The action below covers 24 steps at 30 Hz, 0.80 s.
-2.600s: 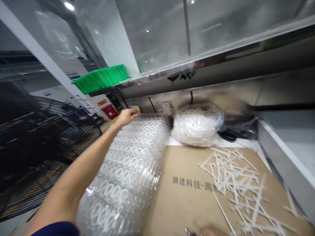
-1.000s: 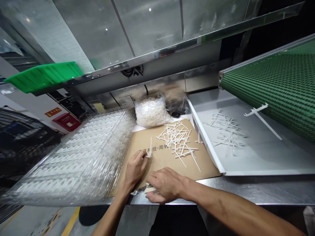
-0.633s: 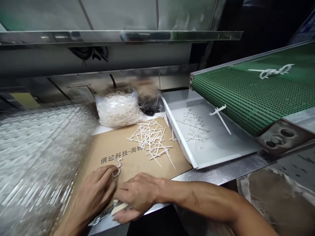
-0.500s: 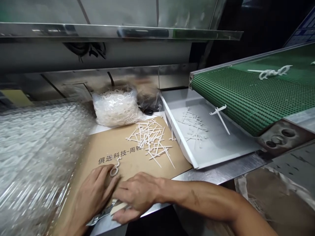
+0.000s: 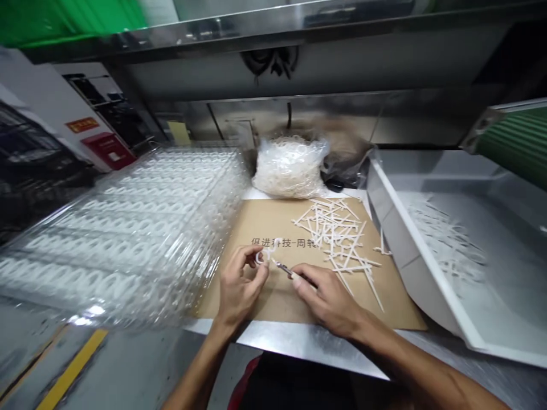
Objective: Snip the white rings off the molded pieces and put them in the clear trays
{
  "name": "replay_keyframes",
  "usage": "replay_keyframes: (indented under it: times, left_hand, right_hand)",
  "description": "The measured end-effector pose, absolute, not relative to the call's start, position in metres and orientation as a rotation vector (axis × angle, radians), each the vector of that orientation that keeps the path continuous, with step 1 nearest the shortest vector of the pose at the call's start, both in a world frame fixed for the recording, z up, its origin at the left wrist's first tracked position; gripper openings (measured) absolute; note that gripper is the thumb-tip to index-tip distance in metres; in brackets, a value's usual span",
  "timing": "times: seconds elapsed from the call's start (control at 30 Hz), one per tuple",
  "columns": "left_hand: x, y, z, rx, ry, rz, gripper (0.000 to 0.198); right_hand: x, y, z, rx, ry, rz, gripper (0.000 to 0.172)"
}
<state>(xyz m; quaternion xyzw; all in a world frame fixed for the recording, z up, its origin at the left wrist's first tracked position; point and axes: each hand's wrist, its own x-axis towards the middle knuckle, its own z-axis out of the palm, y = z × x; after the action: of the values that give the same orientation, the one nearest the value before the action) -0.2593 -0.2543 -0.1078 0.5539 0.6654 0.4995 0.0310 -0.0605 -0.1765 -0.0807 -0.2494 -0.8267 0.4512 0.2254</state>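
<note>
Pinched between thumb and forefinger of the left hand (image 5: 239, 287) is a small white plastic part (image 5: 265, 254), over the cardboard sheet (image 5: 265, 219); the right hand (image 5: 331, 297), closed round a thin metal tool (image 5: 282, 267), points its tip at that part; loose white sticks (image 5: 337, 233) lie just beyond the right hand.

The cardboard sheet (image 5: 273, 299) is matt brown; the sticks (image 5: 337, 233) are dull white plastic. The stacked trays (image 5: 141, 228) are clear, glossy plastic (glare blurs them). The ring piece (image 5: 265, 254) is white plastic, the tool (image 5: 282, 266) metal, the bench edge (image 5: 299, 344) brushed metal.
</note>
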Motion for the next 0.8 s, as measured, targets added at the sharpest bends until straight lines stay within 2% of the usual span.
replay_keyframes:
  times: [0.17,0.8]
  left_hand:
    - [-0.256,-0.261,-0.116,1.659,1.923,1.67,0.023]
    - [-0.255,-0.266,-0.114,1.796,1.792,1.76,0.032]
  right_hand:
    - [-0.061,-0.175,-0.082,-0.779,-2.264,1.426,0.025]
    - [-0.061,-0.177,-0.08,-0.811,-2.363,1.412,0.028]
